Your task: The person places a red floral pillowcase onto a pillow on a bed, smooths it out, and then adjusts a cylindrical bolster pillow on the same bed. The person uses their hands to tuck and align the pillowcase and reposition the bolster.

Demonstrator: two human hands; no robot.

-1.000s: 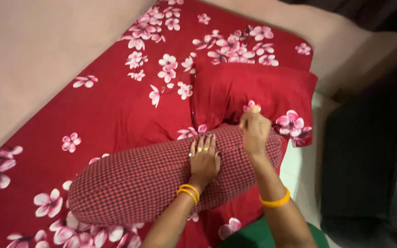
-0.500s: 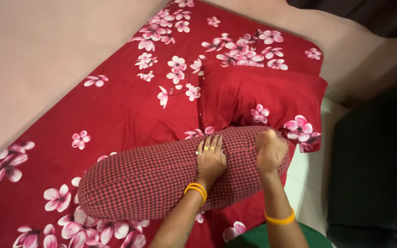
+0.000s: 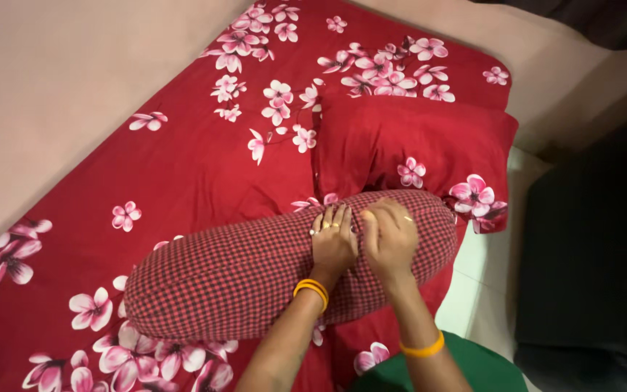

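Head view: left hand (image 3: 333,243) and right hand (image 3: 389,238), spread flat, are pressing a plump red-checked bolster (image 3: 255,272) lying under both grips.

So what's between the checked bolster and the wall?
In the head view, only the red flowered sheet lies between the bolster and the wall. The pillow sits off to the side.

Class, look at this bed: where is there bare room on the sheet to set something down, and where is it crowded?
Free: the wide stretch of sheet between the wall and the checked bolster, and a smaller patch above the red pillow. Crowded: the bed's near corner, where left hand and right hand press the bolster against the pillow.
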